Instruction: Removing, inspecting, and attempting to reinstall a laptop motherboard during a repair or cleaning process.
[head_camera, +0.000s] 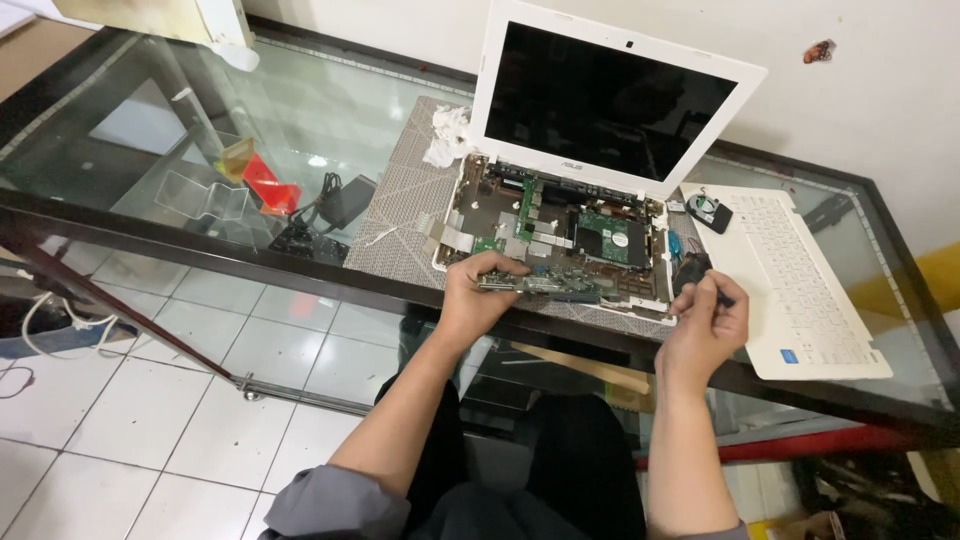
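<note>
Two hands in view, both the person's own. Left hand: fingers closed around one long, narrow green circuit board, gripped at its left end. The board's long axis runs left to right, nearly level, its free end pointing toward the right hand; it sits just above the front edge of the opened laptop base, beyond the left fingers.

Right hand: fingers curled shut on one small dark tool, only its tip showing past the thumb; what kind of tool, cannot tell.

One white laptop, screen upright and dark, behind both sets of fingers. One detached white keyboard cover lies flat, just right of the right fingers. One small black fan rests at the cover's far corner. One grey woven mat under the laptop, left of the left fingers. One crumpled white tissue at the mat's far side. One glass tabletop carries all. Well left of the left fingers: one red block, one black power adapter.
</note>
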